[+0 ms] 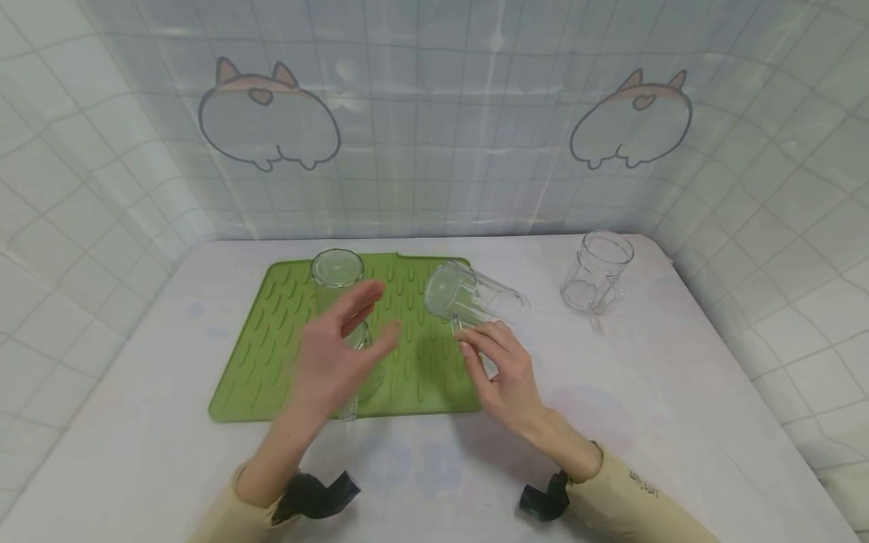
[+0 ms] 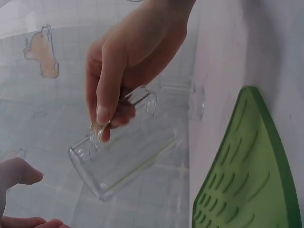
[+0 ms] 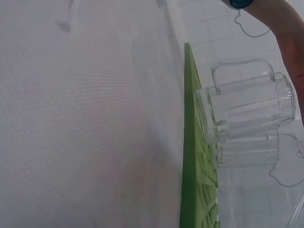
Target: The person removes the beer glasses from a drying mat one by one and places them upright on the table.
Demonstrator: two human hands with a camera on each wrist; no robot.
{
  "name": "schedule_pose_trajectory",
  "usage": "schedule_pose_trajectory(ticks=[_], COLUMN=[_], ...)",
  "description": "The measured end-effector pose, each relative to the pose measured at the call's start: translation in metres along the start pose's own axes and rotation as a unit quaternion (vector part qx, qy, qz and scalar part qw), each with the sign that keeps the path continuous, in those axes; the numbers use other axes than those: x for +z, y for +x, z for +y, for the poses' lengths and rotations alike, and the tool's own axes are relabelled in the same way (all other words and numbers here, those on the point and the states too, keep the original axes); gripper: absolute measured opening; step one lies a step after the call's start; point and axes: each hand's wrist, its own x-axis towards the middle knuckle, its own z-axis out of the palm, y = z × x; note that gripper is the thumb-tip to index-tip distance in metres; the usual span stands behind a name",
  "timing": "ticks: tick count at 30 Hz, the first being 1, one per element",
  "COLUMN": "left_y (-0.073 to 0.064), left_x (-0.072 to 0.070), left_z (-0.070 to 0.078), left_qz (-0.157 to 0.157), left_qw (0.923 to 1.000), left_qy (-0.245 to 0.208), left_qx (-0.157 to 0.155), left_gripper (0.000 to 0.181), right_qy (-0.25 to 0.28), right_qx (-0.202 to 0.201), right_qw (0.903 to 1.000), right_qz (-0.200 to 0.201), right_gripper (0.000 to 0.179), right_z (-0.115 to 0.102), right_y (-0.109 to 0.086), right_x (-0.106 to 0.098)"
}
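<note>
My right hand pinches the handle of a clear glass mug. This mug is tilted onto its side, its thick base pointing left, over the right part of a green ridged mat. In the left wrist view, fingers and thumb close around the handle of the held mug. My left hand, slightly blurred, holds nothing; its fingers and thumb are spread apart. Behind it, two glass mugs stand base up on the mat: a back mug and a front mug, partly hidden by that hand.
Another glass mug stands on the white tabletop at the back right. A tile-patterned curtain with animal drawings encloses the back and sides. Both forearms carry black straps at the cuffs.
</note>
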Motion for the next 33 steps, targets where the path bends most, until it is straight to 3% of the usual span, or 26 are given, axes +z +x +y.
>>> schedule_pose_trajectory(ticks=[6, 9, 21, 33], left_y=[0.001, 0.0, -0.002, -0.003], left_x=[0.014, 0.019, 0.025, 0.031], left_z=[0.006, 0.008, 0.007, 0.005], left_qz=[-0.055, -0.066, -0.079, -0.062], left_qw=[0.9955, 0.9933, 0.9932, 0.9942], left_qy=[-0.07, -0.086, -0.071, -0.078], left_qx=[-0.031, -0.04, -0.048, -0.041], left_gripper=[0.059, 0.062, 0.072, 0.074], right_qy=[0.003, 0.003, 0.014, 0.007], right_qx=[-0.002, -0.006, -0.043, -0.079], right_qw=[1.0, 1.0, 0.9988, 0.9965], right_qz=[-0.002, -0.003, -0.016, -0.026], right_gripper=[0.016, 0.016, 0.015, 0.019], right_z=[-0.002, -0.003, -0.01, -0.017], right_y=[0.002, 0.003, 0.004, 0.005], right_x=[-0.001, -0.003, -0.004, -0.003])
